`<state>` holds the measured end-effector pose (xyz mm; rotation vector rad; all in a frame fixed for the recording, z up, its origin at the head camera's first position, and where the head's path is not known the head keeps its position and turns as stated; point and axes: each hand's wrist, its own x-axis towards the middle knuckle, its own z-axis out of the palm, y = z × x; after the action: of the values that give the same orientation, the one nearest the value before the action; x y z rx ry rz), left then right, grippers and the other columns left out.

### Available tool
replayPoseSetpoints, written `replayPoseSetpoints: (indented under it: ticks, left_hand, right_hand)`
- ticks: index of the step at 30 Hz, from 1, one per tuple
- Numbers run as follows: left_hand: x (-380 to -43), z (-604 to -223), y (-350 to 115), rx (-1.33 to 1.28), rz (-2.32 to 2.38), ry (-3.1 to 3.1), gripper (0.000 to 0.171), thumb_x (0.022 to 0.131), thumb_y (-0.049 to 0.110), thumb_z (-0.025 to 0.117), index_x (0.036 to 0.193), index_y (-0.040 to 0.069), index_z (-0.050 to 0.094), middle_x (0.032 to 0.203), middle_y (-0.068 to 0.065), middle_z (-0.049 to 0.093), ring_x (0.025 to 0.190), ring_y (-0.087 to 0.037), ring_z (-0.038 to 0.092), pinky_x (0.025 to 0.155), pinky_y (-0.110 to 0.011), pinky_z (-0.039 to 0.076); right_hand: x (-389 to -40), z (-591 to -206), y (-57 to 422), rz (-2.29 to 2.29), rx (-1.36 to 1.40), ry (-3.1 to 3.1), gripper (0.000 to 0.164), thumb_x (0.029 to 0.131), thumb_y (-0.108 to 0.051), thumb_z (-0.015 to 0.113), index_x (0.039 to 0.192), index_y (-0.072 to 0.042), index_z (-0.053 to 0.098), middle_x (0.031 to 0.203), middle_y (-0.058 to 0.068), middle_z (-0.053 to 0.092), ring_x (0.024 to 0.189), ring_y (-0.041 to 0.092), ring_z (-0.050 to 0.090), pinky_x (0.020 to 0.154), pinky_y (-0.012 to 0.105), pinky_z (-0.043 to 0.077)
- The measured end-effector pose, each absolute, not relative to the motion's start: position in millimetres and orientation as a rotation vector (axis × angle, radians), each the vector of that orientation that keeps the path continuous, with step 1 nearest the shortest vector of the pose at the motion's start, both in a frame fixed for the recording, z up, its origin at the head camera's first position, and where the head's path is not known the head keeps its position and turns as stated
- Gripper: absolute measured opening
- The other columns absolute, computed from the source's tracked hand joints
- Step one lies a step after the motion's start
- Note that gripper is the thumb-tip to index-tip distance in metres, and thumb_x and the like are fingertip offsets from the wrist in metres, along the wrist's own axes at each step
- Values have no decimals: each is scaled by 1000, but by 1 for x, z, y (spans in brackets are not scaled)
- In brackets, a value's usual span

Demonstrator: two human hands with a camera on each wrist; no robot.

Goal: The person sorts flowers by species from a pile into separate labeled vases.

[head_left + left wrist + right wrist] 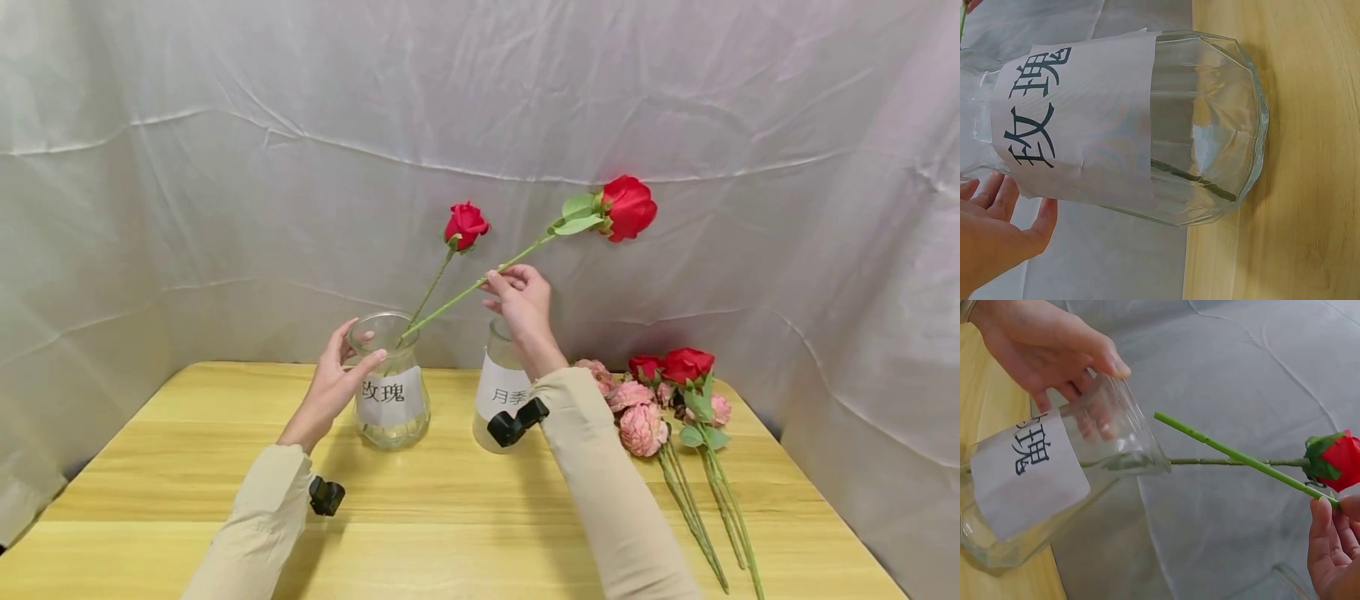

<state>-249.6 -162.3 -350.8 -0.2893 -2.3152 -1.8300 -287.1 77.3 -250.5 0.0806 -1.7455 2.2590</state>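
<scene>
The left hand (330,383) holds the neck of a faceted glass vase (393,433), its thumb near the rim and its fingers round the far side. A white label with Chinese characters wraps the vase. One red rose (466,225) stands in it, leaning right; its dark stem (1194,177) shows through the glass in the left wrist view. Between thumb and fingers, the right hand (525,308) pinches the green stem (1241,457) of a second red rose (628,208). Its bloom points up and right. The cut end lies just outside the vase mouth in the right wrist view.
Behind the right forearm stands another labelled glass vase (491,433). To the right, pink flowers (642,429) and red roses (687,365) lie on the wooden table (420,542), stems toward the front. A grey cloth (315,217) hangs behind the table.
</scene>
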Motion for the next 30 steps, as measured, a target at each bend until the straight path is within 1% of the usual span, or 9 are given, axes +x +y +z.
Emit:
replayPoseSetpoints:
  ticks: [2, 8, 11, 15, 18, 24, 30]
  left_hand:
    - [-250, -351, -162, -287, -1827, -2317, 81, 95, 30, 62, 154, 9, 11, 148, -16, 37, 136, -33, 30, 107, -50, 27]
    - [-249, -350, -162, -279, -1838, -2316, 80, 95, 28, 61, 155, 9, 11, 148, -16, 37, 135, -32, 31, 107, -48, 28]
    - [-249, -350, -162, -275, -1848, -2309, 80, 96, 27, 61, 155, 9, 11, 148, -17, 38, 134, -31, 31, 107, -47, 28]
    - [-249, -350, -162, -271, -1856, -2301, 80, 95, 26, 61, 155, 10, 11, 148, -16, 38, 134, -30, 32, 107, -47, 28]
    - [-249, -350, -161, -270, -1859, -2301, 80, 95, 26, 61, 155, 10, 11, 148, -17, 38, 134, -30, 32, 107, -46, 28]
    - [-250, -349, -161, -269, -1853, -2300, 79, 95, 26, 61, 155, 9, 11, 147, -17, 39, 133, -31, 32, 106, -46, 28]
    - [-250, -349, -162, -273, -1855, -2301, 79, 96, 26, 61, 155, 9, 11, 147, -17, 38, 133, -31, 32, 106, -47, 28]
  right_hand:
    - [-288, -251, 73, 2251, 89, -1750, 16, 92, 3, 61, 106, 7, 53, 86, 7, 64, 72, 10, 64, 61, 22, 54]
    - [-290, -256, 61, 2244, 97, -1746, 10, 91, 4, 62, 98, 2, 55, 84, 9, 65, 75, 15, 65, 61, 25, 55]
    - [-288, -257, 56, 2243, 114, -1768, 10, 92, 3, 62, 99, 3, 56, 87, 10, 65, 82, 22, 67, 63, 27, 56]
    - [-288, -258, 49, 2218, 158, -1828, 15, 92, 2, 62, 104, 7, 55, 91, 12, 65, 94, 33, 66, 67, 31, 57]
    - [-287, -259, 45, 2194, 171, -1861, 16, 92, 2, 62, 105, 8, 55, 92, 15, 65, 97, 37, 64, 68, 32, 57]
    - [-285, -260, 35, 2175, 185, -1856, 11, 91, 6, 62, 100, 9, 56, 95, 22, 66, 98, 42, 63, 66, 32, 57]
    - [-282, -265, 25, 2153, 178, -1877, 13, 89, 7, 63, 100, 11, 58, 96, 24, 66, 93, 40, 65, 62, 30, 57]
